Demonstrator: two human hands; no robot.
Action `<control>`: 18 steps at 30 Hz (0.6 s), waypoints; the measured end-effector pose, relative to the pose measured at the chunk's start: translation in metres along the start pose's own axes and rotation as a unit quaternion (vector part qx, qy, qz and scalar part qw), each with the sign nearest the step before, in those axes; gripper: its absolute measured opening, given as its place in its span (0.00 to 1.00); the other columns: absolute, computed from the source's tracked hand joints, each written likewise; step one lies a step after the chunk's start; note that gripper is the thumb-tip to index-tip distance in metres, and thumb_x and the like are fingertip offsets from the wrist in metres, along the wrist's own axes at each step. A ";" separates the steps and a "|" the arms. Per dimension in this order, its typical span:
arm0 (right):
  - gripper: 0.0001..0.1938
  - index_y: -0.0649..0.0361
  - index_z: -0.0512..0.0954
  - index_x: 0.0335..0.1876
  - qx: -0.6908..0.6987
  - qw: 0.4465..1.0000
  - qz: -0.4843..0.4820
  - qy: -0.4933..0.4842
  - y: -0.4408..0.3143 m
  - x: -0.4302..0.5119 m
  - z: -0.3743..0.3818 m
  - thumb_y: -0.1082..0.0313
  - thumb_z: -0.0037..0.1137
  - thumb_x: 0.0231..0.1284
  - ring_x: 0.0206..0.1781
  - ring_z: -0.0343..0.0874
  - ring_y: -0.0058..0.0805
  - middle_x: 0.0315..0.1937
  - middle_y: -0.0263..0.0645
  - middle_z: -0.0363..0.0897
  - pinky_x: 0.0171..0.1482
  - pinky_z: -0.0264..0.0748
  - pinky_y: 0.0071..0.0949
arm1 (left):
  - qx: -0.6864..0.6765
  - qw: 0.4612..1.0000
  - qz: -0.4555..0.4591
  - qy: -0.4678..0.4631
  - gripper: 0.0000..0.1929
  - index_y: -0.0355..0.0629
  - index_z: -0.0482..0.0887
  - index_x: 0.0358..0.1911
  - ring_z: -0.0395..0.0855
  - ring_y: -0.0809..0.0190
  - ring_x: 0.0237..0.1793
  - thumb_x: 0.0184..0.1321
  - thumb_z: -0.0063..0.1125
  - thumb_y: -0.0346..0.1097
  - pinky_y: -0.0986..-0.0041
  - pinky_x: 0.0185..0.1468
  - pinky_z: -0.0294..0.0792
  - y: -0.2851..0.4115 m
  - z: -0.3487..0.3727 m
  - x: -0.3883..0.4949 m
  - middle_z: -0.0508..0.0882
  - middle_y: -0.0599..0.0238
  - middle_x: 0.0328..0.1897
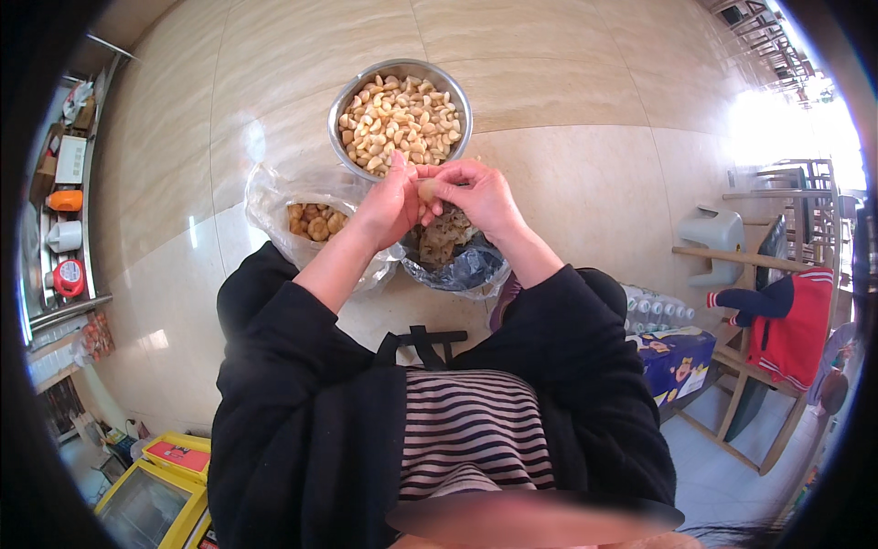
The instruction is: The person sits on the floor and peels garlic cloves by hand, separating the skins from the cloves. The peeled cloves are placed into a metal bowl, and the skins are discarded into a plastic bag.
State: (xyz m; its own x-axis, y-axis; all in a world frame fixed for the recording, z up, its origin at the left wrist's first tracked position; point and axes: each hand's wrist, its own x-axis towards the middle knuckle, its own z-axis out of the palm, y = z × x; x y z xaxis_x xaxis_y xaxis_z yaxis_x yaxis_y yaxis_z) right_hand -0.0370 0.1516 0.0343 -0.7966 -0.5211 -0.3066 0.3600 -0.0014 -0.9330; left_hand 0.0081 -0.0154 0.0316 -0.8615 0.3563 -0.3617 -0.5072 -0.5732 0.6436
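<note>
A round metal bowl [469, 113] full of peeled garlic cloves [401, 120] stands on the tiled floor. Just below its near rim my two hands meet. Between my left hand [392, 202] and my right hand [480, 192] is a pale piece of garlic [429, 190], pinched by the fingers of both. Beneath them a dark plastic bag [473, 267] holds dry, brownish garlic skins [442, 240]. To the left, a clear plastic bag [267, 206] lies open with unpeeled garlic bulbs [317, 223] inside, partly covered by my left forearm.
At the right are a wooden chair [748, 257] with a red and navy jacket [792, 329], a grey plastic stool [717, 240], bottles in plastic wrap [658, 312] and a blue printed box [675, 364]. A shelf [96, 171] with containers runs along the left; a yellow-framed case [147, 501] stands lower left.
</note>
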 end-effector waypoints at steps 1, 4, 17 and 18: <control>0.08 0.69 0.77 0.39 0.047 0.999 0.011 0.000 -0.003 0.000 -0.002 0.73 0.60 0.56 0.36 0.79 0.24 0.37 0.37 0.78 0.42 0.78 0.24 | -0.005 1.000 0.006 0.003 0.38 0.37 0.71 0.51 0.75 0.66 0.33 0.65 0.17 0.66 0.76 0.34 0.66 0.001 0.000 0.000 0.79 0.63 0.40; 0.07 0.67 0.76 0.37 0.039 0.996 0.026 0.073 -0.005 0.004 -0.003 0.71 0.58 0.59 0.38 0.79 0.26 0.33 0.38 0.79 0.43 0.78 0.25 | -0.002 1.000 0.013 0.011 0.34 0.36 0.71 0.50 0.76 0.64 0.35 0.68 0.22 0.62 0.76 0.36 0.68 0.003 -0.001 0.001 0.79 0.61 0.42; 0.08 0.61 0.73 0.34 0.132 0.984 0.116 0.023 -0.017 -0.004 -0.002 0.65 0.51 0.63 0.26 0.73 0.22 0.28 0.33 0.74 0.28 0.72 0.22 | 0.161 0.967 0.182 0.079 0.20 0.34 0.66 0.55 0.72 0.59 0.60 0.58 0.43 0.16 0.70 0.61 0.66 0.004 0.004 0.001 0.73 0.54 0.57; 0.08 0.60 0.74 0.34 0.105 0.984 0.144 0.003 -0.014 -0.006 0.001 0.63 0.51 0.63 0.25 0.71 0.20 0.28 0.33 0.74 0.26 0.69 0.20 | 0.185 0.960 0.200 0.067 0.20 0.35 0.65 0.56 0.70 0.58 0.61 0.59 0.42 0.16 0.70 0.61 0.66 0.003 0.007 0.001 0.72 0.54 0.59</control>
State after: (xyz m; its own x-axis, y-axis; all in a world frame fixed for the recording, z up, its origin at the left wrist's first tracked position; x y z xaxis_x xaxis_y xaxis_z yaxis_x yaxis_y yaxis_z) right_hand -0.0368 0.1536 0.0497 -0.6490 -0.5213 -0.5541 0.6630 -0.0303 -0.7480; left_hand 0.0059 -0.0121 0.0383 -0.9935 0.0493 -0.1029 -0.1135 -0.3351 0.9353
